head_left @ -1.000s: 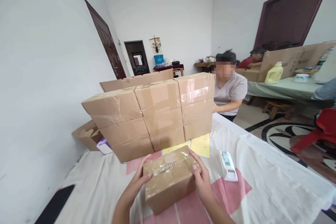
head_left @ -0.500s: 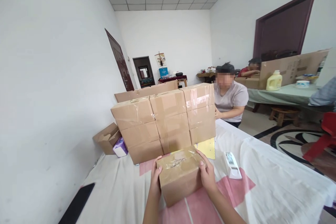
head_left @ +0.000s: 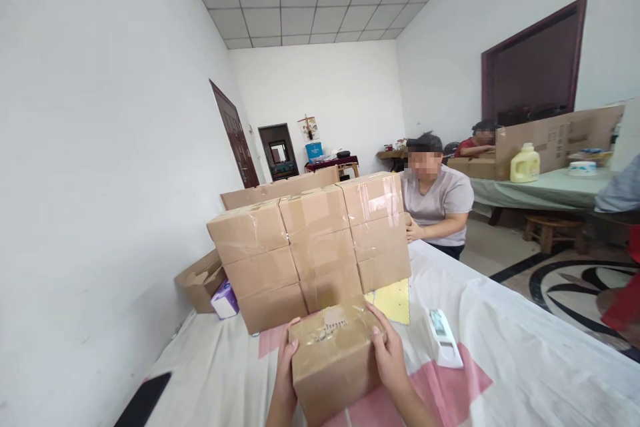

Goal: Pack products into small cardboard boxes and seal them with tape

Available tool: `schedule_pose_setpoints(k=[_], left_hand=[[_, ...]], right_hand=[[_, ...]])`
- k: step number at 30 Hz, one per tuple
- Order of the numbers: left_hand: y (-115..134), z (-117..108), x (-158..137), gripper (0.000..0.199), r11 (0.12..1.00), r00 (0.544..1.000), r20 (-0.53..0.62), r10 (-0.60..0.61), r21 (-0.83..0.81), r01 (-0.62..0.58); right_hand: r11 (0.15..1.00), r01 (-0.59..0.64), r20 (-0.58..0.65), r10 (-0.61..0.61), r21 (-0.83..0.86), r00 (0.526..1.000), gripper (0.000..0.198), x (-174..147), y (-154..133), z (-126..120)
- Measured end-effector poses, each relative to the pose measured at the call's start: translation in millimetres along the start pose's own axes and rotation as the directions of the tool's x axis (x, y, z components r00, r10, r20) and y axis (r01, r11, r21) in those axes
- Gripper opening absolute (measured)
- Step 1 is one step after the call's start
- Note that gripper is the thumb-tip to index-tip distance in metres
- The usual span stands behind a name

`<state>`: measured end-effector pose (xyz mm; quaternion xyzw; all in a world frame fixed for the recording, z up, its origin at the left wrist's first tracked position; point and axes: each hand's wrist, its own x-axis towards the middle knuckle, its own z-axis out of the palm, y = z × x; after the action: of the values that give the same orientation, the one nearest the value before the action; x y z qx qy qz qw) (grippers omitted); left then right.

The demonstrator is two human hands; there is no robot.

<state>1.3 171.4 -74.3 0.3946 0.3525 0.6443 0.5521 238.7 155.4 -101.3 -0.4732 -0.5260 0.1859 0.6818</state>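
Note:
Between my two hands is a taped brown cardboard box (head_left: 333,360) with a line of dark print on its top. My left hand (head_left: 286,363) grips its left side, thumb near the top edge. On the right side my right hand (head_left: 387,350) holds it, fingers reaching round the far corner. Whether the box's underside touches the cloth cannot be made out. Just beyond it stands a stack of similar cardboard boxes (head_left: 325,247), three across and three high, bound with clear tape. A white handheld device with a small screen (head_left: 444,340) lies to the right of my right hand.
A white and pink cloth (head_left: 505,353) covers the table. At the left are an open carton (head_left: 197,280), a purple and white tissue box (head_left: 225,299) and a black flat object (head_left: 145,400). Behind the stack's right end sits a person (head_left: 440,193), one hand at the boxes.
My view has tilted up slightly, so the scene sits lower in the picture. Both hands keep hold of the box, which appears a little nearer to me.

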Motion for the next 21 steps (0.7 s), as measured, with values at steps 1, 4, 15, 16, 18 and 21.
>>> schedule_pose_setpoints(k=[1,4,15,16,18,21], left_hand=[[-0.7,0.9,-0.2,0.059,1.0,1.0,-0.021,0.007,-0.019,-0.007],[1.5,5.6,-4.0,0.057,0.996,0.999,-0.04,-0.01,-0.09,0.007],[5.5,15.7,-12.8,0.074,0.979,0.993,-0.088,-0.082,-0.194,0.063],[4.3,15.9,-13.4,0.073,0.973,0.991,-0.097,-0.094,-0.219,0.071],[2.7,16.5,-14.1,0.07,0.963,0.987,-0.112,-0.114,-0.255,0.083],[1.7,17.4,-14.8,0.065,0.948,0.979,-0.133,-0.154,-0.299,0.108]], right_hand=[[1.0,-0.02,0.012,0.02,-0.003,1.0,0.046,0.1,0.1,0.6],[0.998,-0.062,0.035,0.062,-0.003,0.997,0.047,0.4,-4.0,1.8],[0.977,-0.199,0.127,0.188,0.077,0.974,0.052,0.2,-34.3,-8.3],[0.973,-0.214,0.138,0.201,0.083,0.97,0.053,0.3,-34.8,-9.0],[0.969,-0.231,0.162,0.216,0.087,0.963,0.056,0.5,-35.1,-10.0],[0.968,-0.234,0.197,0.212,0.095,0.957,0.058,-0.2,-34.9,-11.6]])
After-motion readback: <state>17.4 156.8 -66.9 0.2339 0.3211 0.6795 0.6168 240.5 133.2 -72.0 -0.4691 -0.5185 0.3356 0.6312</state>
